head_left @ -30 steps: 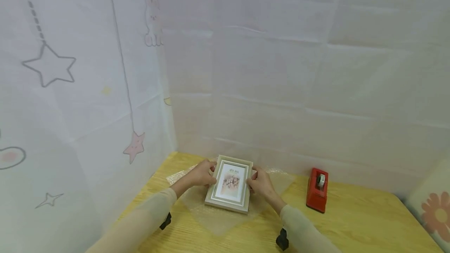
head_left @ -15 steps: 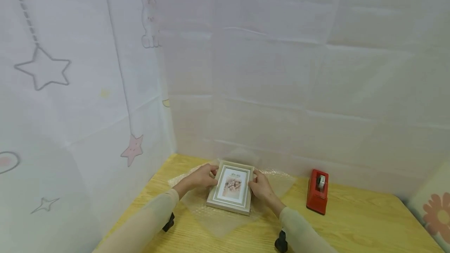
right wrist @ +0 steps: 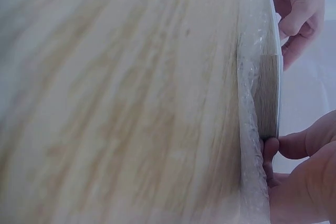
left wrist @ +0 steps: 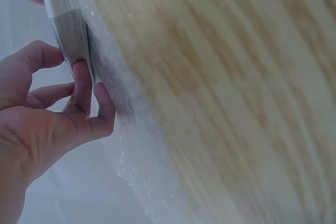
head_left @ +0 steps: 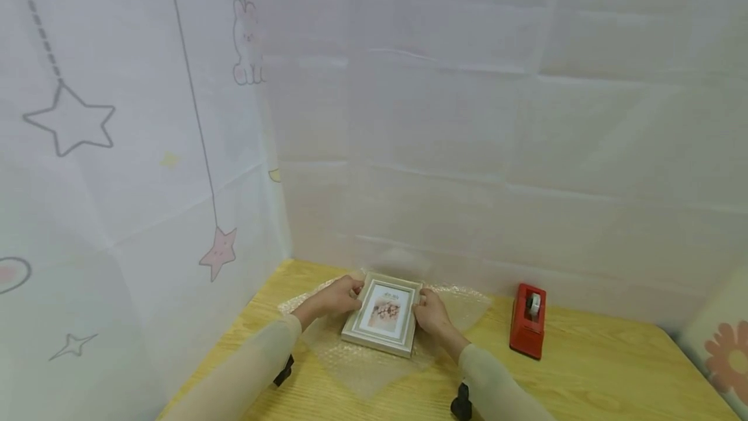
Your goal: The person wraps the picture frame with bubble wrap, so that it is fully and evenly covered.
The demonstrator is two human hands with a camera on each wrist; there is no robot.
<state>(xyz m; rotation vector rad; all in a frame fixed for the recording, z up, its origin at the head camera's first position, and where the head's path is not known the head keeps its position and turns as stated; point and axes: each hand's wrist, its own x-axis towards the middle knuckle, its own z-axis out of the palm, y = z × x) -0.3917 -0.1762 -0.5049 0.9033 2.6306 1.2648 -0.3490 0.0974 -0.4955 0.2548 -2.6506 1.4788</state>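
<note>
A light-coloured picture frame [head_left: 382, 315] with a floral print inside lies face up over a sheet of clear bubble wrap [head_left: 363, 372] on the table. My left hand [head_left: 337, 295] pinches the frame's left edge, thumb on the face side and fingertips at its side, as the left wrist view shows with the hand [left wrist: 50, 114] at a corner. At the right edge, my right hand [head_left: 431, 312] holds the frame between thumb and fingers. In the right wrist view, the bubble wrap [right wrist: 251, 129] runs beneath the frame's side [right wrist: 269, 95].
A red tape dispenser [head_left: 528, 323] with a roll of tape stands to the right on the wooden table [head_left: 608, 369]. Pale wall sheets [head_left: 444, 148] rise directly behind and to the left of the table.
The frame's far end has come down slightly, so it lies flatter on the bubble wrap. Both hands have kept their hold on its sides. The head view has shifted a little.
</note>
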